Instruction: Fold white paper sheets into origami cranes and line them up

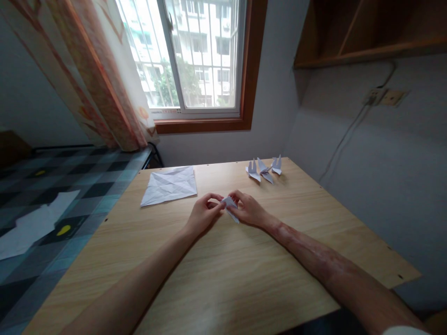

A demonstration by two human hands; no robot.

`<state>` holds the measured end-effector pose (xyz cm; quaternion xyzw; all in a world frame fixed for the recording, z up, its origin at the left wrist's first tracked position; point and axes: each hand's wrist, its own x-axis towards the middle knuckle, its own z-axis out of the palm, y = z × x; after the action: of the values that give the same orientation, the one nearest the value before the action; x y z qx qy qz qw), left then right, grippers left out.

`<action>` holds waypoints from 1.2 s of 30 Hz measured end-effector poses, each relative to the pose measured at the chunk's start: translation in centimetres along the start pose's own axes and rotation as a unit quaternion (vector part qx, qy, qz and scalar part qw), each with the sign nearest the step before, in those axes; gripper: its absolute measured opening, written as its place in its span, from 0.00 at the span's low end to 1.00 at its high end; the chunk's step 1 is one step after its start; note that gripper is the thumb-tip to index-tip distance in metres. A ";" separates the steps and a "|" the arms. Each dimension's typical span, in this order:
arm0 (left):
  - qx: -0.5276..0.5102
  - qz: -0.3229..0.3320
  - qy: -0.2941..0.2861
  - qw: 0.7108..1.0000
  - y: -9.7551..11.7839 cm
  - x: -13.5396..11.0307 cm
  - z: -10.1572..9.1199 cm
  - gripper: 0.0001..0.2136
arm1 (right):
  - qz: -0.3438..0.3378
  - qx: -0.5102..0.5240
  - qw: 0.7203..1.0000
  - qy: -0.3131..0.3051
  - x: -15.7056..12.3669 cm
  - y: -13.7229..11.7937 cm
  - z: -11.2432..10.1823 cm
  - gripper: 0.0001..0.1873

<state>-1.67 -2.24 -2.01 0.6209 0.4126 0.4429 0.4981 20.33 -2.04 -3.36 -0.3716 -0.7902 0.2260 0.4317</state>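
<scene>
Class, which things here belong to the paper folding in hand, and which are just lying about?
Belonging:
small folded piece between left hand and right hand
folded paper figures, probably
creased sheet, probably

Lying about, apparently:
white paper on checked cloth
curtain
wall socket

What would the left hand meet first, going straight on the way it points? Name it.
The folded paper, already at the left hand's fingertips. Past it, likely the right hand, though depth is hard to judge from this one view.
</scene>
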 end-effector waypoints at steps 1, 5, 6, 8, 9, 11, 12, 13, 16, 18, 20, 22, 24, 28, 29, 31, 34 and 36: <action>-0.002 -0.001 -0.001 1.000 0.0 0.0 0.0 0.22 | 0.001 0.001 1.000 -0.002 0.0 0.0 0.0 0.09; -0.003 -0.001 0.000 1.000 -0.1 0.1 0.0 0.22 | 0.009 -0.010 1.000 -0.001 0.0 0.2 0.1 0.08; 0.000 0.000 0.001 1.000 -0.1 0.1 0.0 0.22 | 0.011 -0.012 1.000 -0.001 0.0 0.2 0.1 0.08; 0.006 0.002 0.001 1.000 -0.1 0.2 -0.1 0.23 | 0.011 -0.013 1.000 -0.001 0.0 0.2 0.1 0.08; 0.008 0.002 0.000 1.000 -0.1 0.2 -0.1 0.23 | 0.010 -0.013 1.000 0.000 0.0 0.2 0.2 0.08; 0.008 0.001 -0.002 1.000 -0.1 0.2 -0.1 0.23 | 0.008 -0.015 1.000 0.001 0.1 0.2 0.1 0.08; 0.007 0.000 -0.004 1.000 -0.1 0.2 -0.1 0.23 | 0.008 -0.017 1.000 0.003 0.1 0.2 0.1 0.08; 0.007 0.001 -0.003 1.000 -0.1 0.2 -0.1 0.23 | 0.008 -0.019 1.000 0.003 0.1 0.1 0.1 0.08; 0.008 0.001 -0.002 1.000 0.0 0.2 -0.1 0.23 | 0.007 -0.022 1.000 0.000 0.0 0.1 0.1 0.08; 0.009 0.003 0.000 1.000 0.0 0.2 -0.1 0.22 | 0.007 -0.023 1.000 0.000 0.0 0.1 0.1 0.08; 0.006 0.006 0.000 1.000 0.0 0.2 -0.1 0.22 | 0.006 -0.024 1.000 0.001 0.0 0.1 0.1 0.08; 0.004 0.008 -0.002 1.000 -0.1 0.2 -0.2 0.22 | 0.006 -0.026 1.000 0.002 0.1 0.2 0.1 0.08; 0.005 0.007 -0.005 1.000 -0.1 0.2 -0.2 0.22 | 0.007 -0.024 1.000 -0.001 0.1 0.2 0.2 0.08; 0.011 0.006 -0.005 1.000 -0.2 0.1 -0.3 0.22 | 0.013 -0.021 1.000 -0.007 0.1 0.2 0.2 0.07; 0.012 0.006 -0.005 1.000 -0.2 0.1 -0.3 0.22 | 0.014 -0.022 1.000 -0.007 0.1 0.2 0.1 0.07; 0.011 0.005 -0.005 1.000 -0.2 0.1 -0.3 0.22 | 0.014 -0.026 1.000 -0.007 0.1 0.3 0.2 0.08; 0.015 0.006 -0.002 1.000 -0.2 0.2 -0.3 0.22 | 0.015 -0.028 0.999 -0.007 0.1 0.4 0.2 0.08; 0.021 0.009 0.001 1.000 -0.1 0.2 -0.3 0.22 | 0.016 -0.030 0.999 -0.007 0.1 0.4 0.3 0.08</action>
<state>-1.90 -1.95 -2.08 0.6346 0.4166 0.4392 0.4805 20.22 -1.72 -3.73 -0.3955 -0.7933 0.2118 0.4116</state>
